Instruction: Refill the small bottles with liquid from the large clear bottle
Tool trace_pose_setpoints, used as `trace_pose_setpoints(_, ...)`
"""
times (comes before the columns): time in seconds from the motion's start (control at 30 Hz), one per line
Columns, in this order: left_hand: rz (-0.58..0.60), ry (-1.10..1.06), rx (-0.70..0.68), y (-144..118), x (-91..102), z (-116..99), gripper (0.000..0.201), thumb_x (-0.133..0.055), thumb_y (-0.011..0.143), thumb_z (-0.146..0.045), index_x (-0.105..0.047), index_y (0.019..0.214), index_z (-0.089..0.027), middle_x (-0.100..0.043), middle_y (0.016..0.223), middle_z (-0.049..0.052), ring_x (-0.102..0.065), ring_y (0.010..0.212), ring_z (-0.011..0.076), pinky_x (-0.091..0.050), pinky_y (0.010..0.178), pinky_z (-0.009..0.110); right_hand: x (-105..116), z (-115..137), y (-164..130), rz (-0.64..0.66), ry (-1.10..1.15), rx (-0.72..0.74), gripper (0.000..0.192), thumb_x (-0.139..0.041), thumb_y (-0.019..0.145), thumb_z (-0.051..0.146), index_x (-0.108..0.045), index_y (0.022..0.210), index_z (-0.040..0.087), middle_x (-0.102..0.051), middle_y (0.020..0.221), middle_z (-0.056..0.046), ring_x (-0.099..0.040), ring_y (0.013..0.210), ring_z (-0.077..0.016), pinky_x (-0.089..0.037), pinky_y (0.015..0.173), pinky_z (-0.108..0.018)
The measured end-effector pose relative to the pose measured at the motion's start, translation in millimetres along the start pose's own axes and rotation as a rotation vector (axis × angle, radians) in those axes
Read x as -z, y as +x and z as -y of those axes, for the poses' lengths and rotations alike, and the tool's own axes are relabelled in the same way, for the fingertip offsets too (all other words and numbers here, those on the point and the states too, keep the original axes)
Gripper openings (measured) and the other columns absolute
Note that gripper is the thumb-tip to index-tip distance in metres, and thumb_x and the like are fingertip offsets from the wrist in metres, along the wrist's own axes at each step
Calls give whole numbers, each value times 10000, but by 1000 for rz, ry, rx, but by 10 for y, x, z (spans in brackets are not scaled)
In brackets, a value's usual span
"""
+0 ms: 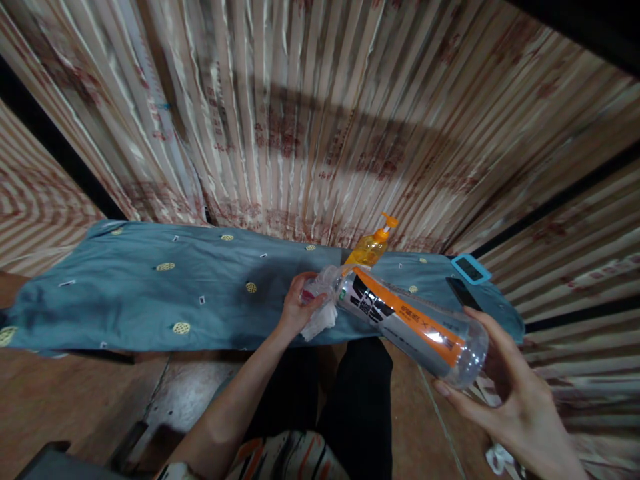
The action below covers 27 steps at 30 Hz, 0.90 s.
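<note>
A large clear plastic bottle (pixel 400 320) with an orange, silver and black label is tilted above the front edge of the covered table, its base towards the right. My right hand (pixel 520 393) grips the base between thumb and fingers. At the other end, my left hand (pixel 300 303) is closed around the bottle's clear neck end, where a bit of red shows through. A crumpled white tissue (pixel 320 323) hangs below my left fingers, against the neck. Behind the bottle stands a yellow pump bottle (pixel 369 248) with an orange pump head, partly hidden.
A blue-green patterned cloth (pixel 130 280) covers the narrow table. At its right end lie a light-blue framed digital clock (pixel 471 269) and a dark phone (pixel 463 293). Striped curtains (pixel 280 133) hang close behind and beside it. A white object (pixel 499 459) is on the floor.
</note>
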<state>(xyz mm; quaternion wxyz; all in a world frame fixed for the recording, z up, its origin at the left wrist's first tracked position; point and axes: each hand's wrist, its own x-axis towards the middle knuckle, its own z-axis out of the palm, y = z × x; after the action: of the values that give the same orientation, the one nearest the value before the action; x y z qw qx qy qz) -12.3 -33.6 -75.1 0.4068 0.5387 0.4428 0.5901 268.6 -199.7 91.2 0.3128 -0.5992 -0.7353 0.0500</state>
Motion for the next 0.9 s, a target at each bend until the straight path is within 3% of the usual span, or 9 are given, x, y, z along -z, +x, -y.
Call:
trace_pose_setpoints(0.33, 2, 17, -1, -5, 0, -15, 438, -826, 745, -342, -681, 1148, -246, -688, 1188, 66, -649, 1143, 243, -542, 997, 378, 11, 31, 13, -8, -59, 36, 868, -780, 876, 425, -346, 1608, 255, -623, 1474, -99, -748, 1156, -263, -618, 981, -322)
trace_pose_setpoints(0.9, 4, 10, -1, 3, 4, -18, 438, -842, 738, -318, -684, 1141, -248, -683, 1195, 65, -652, 1153, 245, -547, 989, 370, 21, 6, 4, 5, 6, -34, 905, -807, 839, 440, -360, 1606, 265, -634, 1475, -101, -727, 1202, -308, -600, 1025, -386)
